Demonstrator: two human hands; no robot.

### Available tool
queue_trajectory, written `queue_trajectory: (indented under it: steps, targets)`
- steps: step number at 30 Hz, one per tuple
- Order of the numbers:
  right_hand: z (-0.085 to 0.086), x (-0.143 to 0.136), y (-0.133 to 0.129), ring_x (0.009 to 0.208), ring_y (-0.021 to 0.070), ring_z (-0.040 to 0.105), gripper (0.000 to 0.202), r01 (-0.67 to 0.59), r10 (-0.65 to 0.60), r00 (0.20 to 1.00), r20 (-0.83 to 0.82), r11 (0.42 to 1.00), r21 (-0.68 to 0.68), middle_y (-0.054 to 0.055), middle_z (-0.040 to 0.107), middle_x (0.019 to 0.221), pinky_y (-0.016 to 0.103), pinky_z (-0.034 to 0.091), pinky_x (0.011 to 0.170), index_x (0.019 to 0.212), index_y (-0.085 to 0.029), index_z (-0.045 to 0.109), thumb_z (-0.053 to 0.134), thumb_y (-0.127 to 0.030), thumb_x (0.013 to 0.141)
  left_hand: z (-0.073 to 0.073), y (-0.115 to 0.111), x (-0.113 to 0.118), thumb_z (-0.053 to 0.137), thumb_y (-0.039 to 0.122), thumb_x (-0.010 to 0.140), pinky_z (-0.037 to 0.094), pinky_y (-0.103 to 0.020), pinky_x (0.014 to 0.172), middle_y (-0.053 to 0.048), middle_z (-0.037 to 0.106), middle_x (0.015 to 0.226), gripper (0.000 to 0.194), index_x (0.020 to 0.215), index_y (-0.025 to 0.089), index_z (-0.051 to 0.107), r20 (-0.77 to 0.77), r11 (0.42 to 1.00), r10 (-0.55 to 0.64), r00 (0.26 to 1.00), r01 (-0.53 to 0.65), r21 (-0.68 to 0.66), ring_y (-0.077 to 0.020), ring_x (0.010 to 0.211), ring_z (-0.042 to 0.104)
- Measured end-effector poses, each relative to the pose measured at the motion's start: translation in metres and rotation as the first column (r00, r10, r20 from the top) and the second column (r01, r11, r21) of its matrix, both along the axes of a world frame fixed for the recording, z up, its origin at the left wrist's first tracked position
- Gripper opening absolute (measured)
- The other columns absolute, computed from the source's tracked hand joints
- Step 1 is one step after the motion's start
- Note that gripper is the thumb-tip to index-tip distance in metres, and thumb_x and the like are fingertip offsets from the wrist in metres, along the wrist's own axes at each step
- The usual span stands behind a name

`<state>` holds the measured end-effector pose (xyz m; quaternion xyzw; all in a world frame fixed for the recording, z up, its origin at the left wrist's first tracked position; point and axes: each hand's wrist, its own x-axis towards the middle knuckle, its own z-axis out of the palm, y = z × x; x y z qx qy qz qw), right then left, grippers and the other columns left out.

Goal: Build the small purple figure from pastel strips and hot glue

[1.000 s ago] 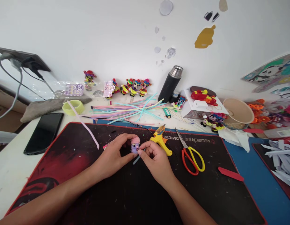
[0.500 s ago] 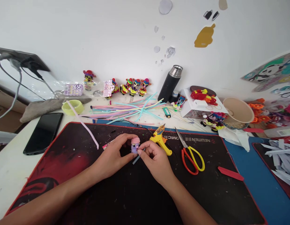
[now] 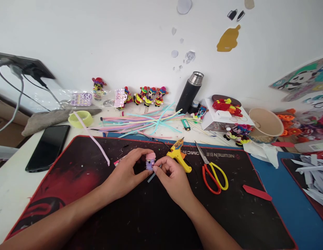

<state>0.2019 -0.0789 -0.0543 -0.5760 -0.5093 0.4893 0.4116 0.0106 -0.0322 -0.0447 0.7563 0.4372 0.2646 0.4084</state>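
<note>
Between my hands, over the black mat [image 3: 161, 215], is a small pink and purple figure [image 3: 150, 162]. My left hand [image 3: 127, 170] grips it from the left, thumb below and index finger on top. My right hand [image 3: 174, 177] has thumb and index finger pinched together at the figure's lower right side; what lies between those fingertips is too small to make out. A thin grey strip [image 3: 151, 178] shows just under the fingertips. Right behind my right hand lies a yellow glue gun [image 3: 179, 156].
Scissors [image 3: 213, 173] with red and yellow handles lie right of the glue gun. Pastel pipe cleaners [image 3: 140, 121], a black flask [image 3: 190, 92] and small dolls [image 3: 151, 97] are along the wall. A phone [image 3: 48, 147] lies left, a beige bowl [image 3: 265, 121] right.
</note>
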Motion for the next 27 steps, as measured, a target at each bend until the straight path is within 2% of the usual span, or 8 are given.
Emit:
queue_trajectory:
  steps: [27]
  targets:
    - [-0.0053,-0.0014,-0.0026,0.053,0.0119,0.041,0.013,0.017,-0.018,0.999,0.028,1.000,0.007,-0.009,0.045,0.059,0.026,0.030,0.052,0.088,-0.021,0.065,0.068,-0.032,0.092,-0.0045,-0.0001,0.0018,0.071,0.027,0.093,0.054,-0.040,0.098,-0.004,0.069,0.124,0.038,0.128,0.027,0.060,-0.023,0.996,0.003,1.000,-0.001,0.090,-0.0245,0.113,0.065]
